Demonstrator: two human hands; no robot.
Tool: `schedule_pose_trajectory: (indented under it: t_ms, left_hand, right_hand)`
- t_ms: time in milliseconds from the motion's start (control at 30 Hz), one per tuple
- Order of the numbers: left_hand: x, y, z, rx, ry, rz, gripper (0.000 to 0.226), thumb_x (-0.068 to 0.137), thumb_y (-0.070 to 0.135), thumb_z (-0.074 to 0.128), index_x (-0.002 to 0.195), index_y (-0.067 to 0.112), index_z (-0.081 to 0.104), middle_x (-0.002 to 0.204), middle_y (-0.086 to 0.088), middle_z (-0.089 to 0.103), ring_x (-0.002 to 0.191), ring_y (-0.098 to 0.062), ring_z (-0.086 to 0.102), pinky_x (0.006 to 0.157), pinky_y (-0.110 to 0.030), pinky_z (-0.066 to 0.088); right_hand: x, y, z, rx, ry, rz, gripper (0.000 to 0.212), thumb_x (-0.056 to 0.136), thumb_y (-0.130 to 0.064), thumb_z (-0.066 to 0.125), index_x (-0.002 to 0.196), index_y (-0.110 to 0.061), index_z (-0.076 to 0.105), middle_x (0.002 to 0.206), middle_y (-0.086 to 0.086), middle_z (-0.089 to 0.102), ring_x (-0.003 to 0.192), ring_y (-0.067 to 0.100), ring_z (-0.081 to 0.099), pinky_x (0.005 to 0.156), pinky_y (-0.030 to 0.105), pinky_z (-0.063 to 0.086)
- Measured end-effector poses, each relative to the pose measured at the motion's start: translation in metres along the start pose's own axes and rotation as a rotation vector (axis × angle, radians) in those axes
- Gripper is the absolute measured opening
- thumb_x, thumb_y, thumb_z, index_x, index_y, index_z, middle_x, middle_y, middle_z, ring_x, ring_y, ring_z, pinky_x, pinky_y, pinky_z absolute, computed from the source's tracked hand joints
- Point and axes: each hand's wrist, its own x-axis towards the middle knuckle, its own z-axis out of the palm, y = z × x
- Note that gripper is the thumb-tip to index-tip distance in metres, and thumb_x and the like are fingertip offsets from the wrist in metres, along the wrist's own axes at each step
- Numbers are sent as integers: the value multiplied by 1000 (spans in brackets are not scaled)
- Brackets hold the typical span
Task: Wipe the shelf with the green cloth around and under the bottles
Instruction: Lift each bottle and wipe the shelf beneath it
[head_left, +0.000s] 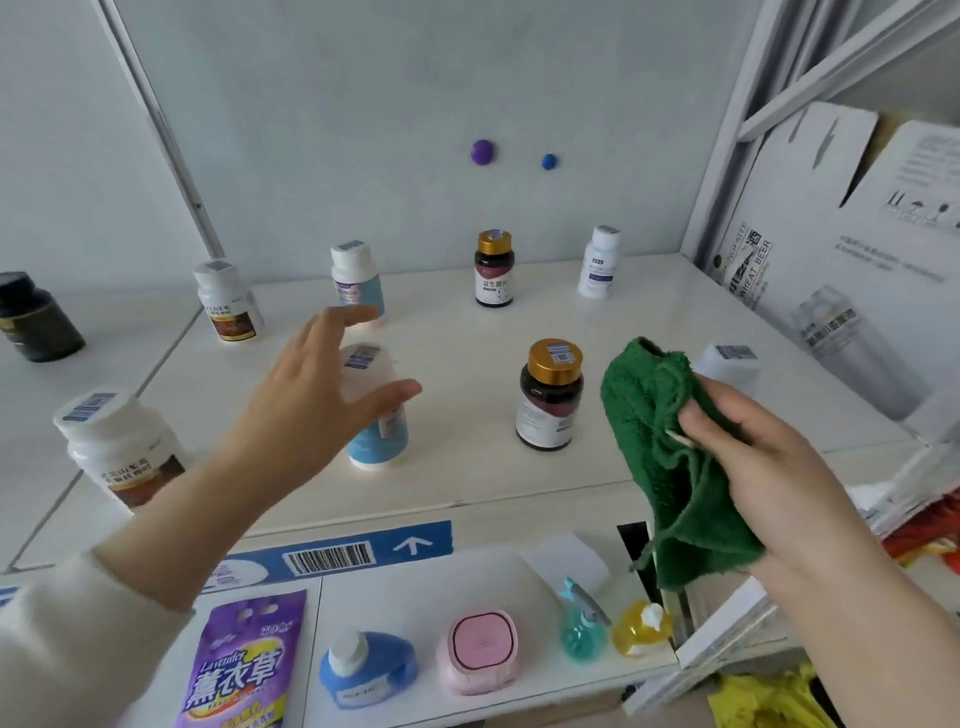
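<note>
At the far left of the frame a dark bottle (36, 319) is seen on a neighbouring white surface. In the lower left a large white bottle (117, 452) with a barcode on its cap is placed near the front of the white shelf (467, 467). Further back stands a white bottle with an orange label (228, 301).

The left hand (317, 395) is stretched in from the lower left, its fingers spread and released, with nothing grasped. It is held in front of a blue-and-white bottle (376, 431); whether that bottle is touched cannot be told. A second blue-and-white bottle (358, 283) is set behind it.

In the middle, two dark bottles with gold caps are seen, one at the back (494, 270) and one nearer the front (550, 397). On the wall above, a purple magnet (482, 152) and a blue magnet (549, 161) are fixed. A white bottle with a purple label (600, 262) is placed at the back right.

Right of centre the green cloth (670, 467) is grasped, bunched, in the curled fingers of the right hand (779, 467), just right of the front gold-capped bottle. Its lower part hangs past the shelf's front edge. A white-capped bottle (730, 364) is partly hidden behind it. A printed cardboard box (857, 260) fills the right edge.

Along the bottom, a purple pouch (244, 665), a blue bottle (366, 670), a pink container (480, 652), a teal spray bottle (582, 623) and a yellow bottle (641, 629) are lined up on a lower shelf.
</note>
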Motion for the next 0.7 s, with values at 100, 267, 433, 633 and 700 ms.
schedule_pose_trajectory:
  t_ms: [100,267,433,633,700]
  left_hand:
    - [-7,37,13,7,198,281,70,70,57,50,128,18,46,136,2,47,119,-6,40,98,-21,30]
    - [6,75,67,-10,-44,220,59,76,47,59,130,30,42,136,9,45,106,-1,41,91,-21,36]
    - [20,78,90,-148,-142,40,43,78,37,65,114,29,43,111,6,57,101,-14,59,85,-23,47]
    - [36,68,59,-247,29,-160,33,77,38,65,103,28,49,106,6,59,97,-17,61,83,-30,51]
    - [41,66,45,-262,99,-174,34,76,38,65,104,27,49,108,5,61,98,-19,62,84,-33,50]
  right_hand:
    - [15,-1,-9,29,-32,22,27,91,-14,50,90,-33,69,83,-11,75,77,7,70,63,23,56]
    - [32,-1,-11,-1,-77,33,24,92,-16,51,95,-33,67,82,-11,73,76,6,69,61,22,54]
    - [46,2,-8,18,-81,90,23,92,-14,51,95,-29,68,83,-6,72,72,9,68,64,27,58]
    - [76,17,18,-172,37,6,25,91,-14,49,106,-25,66,94,3,70,87,23,67,86,45,54]
    - [90,28,28,-314,75,-88,28,91,-15,48,113,-22,64,103,2,68,97,24,64,94,34,49]
